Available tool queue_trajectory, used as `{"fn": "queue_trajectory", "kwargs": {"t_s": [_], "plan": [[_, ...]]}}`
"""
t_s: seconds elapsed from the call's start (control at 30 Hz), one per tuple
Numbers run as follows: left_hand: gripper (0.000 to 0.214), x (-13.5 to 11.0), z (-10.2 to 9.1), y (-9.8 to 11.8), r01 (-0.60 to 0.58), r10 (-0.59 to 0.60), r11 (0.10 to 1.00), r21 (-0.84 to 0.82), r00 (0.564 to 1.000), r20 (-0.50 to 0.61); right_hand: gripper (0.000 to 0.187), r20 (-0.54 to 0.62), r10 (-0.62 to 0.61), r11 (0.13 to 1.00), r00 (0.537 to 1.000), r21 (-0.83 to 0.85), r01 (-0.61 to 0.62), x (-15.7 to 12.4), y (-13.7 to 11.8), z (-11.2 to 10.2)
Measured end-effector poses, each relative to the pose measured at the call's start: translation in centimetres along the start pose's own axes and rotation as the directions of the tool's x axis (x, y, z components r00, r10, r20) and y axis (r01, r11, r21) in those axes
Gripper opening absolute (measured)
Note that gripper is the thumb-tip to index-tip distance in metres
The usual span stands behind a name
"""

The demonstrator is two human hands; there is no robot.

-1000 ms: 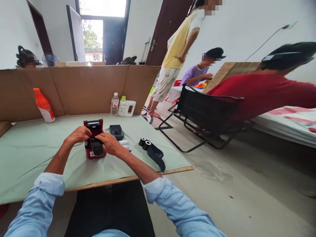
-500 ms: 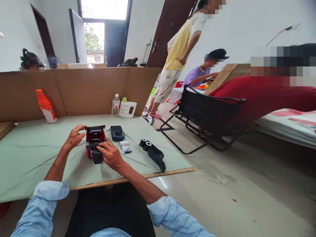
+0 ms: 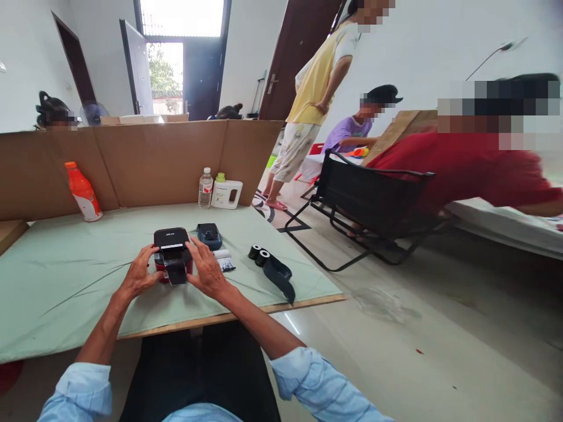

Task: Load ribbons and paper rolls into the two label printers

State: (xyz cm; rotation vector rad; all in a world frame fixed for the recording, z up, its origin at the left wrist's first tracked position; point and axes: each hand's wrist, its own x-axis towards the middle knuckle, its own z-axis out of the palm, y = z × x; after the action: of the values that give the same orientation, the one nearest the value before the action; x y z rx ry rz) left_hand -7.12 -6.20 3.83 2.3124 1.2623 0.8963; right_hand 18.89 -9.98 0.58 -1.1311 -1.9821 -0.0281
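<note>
A small red printer with a black lid [image 3: 170, 245] stands on the green cloth of the table [image 3: 65, 281], its lid down. A black strip hangs out of its front. My left hand [image 3: 139, 274] grips its left side, fingers curled round the body. My right hand [image 3: 205, 270] rests against its right side with fingers spread over the lid's edge. Just behind it sits a dark blue device [image 3: 209, 235]. A small white roll [image 3: 223, 258] lies to the right, and further right are two black rolls with a trailing black ribbon [image 3: 272, 270].
An orange bottle [image 3: 82, 191], a water bottle [image 3: 204, 187] and a white jug [image 3: 226, 193] stand by the cardboard wall [image 3: 149, 158]. To the right a black folding chair [image 3: 373, 205] holds a person in red; two other people are beyond.
The printer's lid, open a second ago, is now down. My left hand moved from the lid to the printer's left side; my right hand shifted to its right side.
</note>
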Motion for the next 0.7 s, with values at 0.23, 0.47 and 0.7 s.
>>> {"fn": "queue_trajectory", "kwargs": {"t_s": [0.23, 0.47, 0.7], "plan": [[0.079, 0.2, 1.7, -0.5, 0.011, -0.010, 0.999, 0.039, 1.000, -0.025, 0.098, 0.169, 0.094, 0.988, 0.981, 0.108, -0.113, 0.6, 2.6, 1.4], [0.077, 0.3, 1.5, -0.4, 0.011, -0.010, 0.998, 0.058, 1.000, -0.019, 0.089, 0.118, 0.126, 0.983, 0.985, 0.120, -0.140, 0.4, 2.9, 1.8], [0.082, 1.0, 1.4, 0.0, 0.004, -0.004, 0.992, 0.124, 1.000, 0.000, 0.098, 0.143, 0.201, 0.956, 0.969, 0.188, -0.227, 0.4, 2.7, 2.2]]}}
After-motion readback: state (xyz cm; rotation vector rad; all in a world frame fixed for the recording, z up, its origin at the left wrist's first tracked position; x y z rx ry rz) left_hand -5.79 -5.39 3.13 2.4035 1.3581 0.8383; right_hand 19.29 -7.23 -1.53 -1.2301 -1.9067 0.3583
